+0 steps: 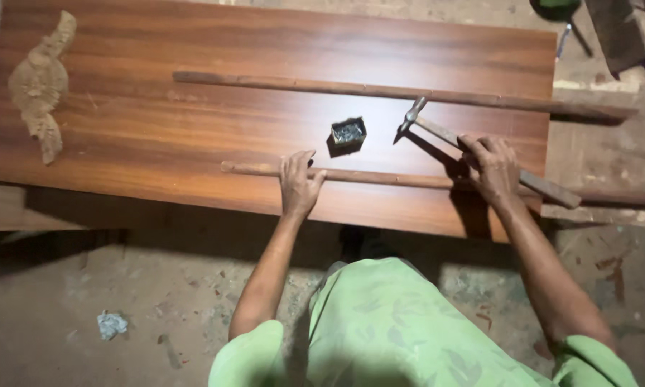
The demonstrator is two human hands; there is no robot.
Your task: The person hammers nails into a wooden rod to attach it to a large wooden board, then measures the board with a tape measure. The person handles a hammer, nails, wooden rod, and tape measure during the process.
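Note:
A reddish-brown wooden board (pixel 193 129) lies flat in front of me. Two thin wooden strips rest on it: a far strip (pixel 322 87) and a near strip (pixel 379 177). My left hand (pixel 298 183) presses down on the near strip, fingers spread over it. My right hand (pixel 494 169) grips the wooden handle of a hammer (pixel 444 131), whose metal head points toward the far strip. A small open box of nails (pixel 348 132) sits between the two strips, just beyond my left hand.
A pile of sawdust (pixel 41 86) lies on the board's left end. A crumpled white scrap (pixel 111 324) is on the dusty concrete floor. Tools and wood pieces (pixel 623 36) sit at the top right, beyond the board's edge.

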